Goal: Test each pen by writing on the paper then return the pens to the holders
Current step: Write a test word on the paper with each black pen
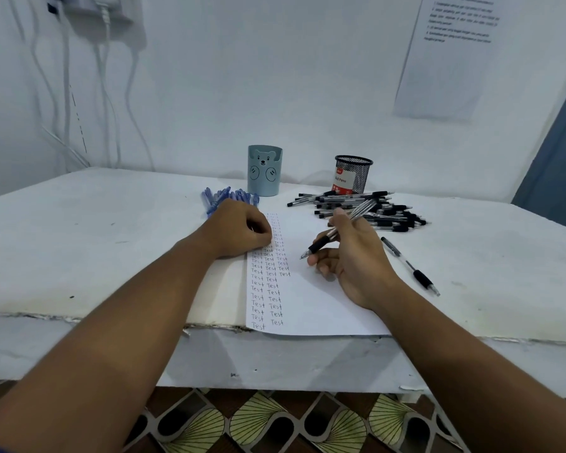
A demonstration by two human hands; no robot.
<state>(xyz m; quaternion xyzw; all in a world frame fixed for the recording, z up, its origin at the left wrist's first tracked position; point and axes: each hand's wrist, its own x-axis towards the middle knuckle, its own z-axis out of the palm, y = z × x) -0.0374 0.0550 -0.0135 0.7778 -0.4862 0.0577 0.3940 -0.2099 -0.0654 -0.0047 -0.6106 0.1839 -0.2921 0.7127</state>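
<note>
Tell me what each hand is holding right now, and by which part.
The right hand pinches a black-grip pen near its grip, tip just above the paper. The left hand holds nothing; curled, it rests on the paper.

Pale-blue bear-print holder (264, 171); black mesh holder (353, 174); blue pens (224, 198); black-grip pens (366, 207); white paper (314, 289).

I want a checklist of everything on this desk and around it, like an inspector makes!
Surface: white table, chipped front edge.
Job's things: paper with columns of "Test"; blue pens by the bear holder; black pens piled by the mesh holder; one loose pen right of the paper.
Clutter: nothing seen.
Hands: left hand rests curled on the paper; right hand holds several pens.
Cables: white cables hang down the wall.
Surroundings: printed sheet on the wall; patterned floor.
</note>
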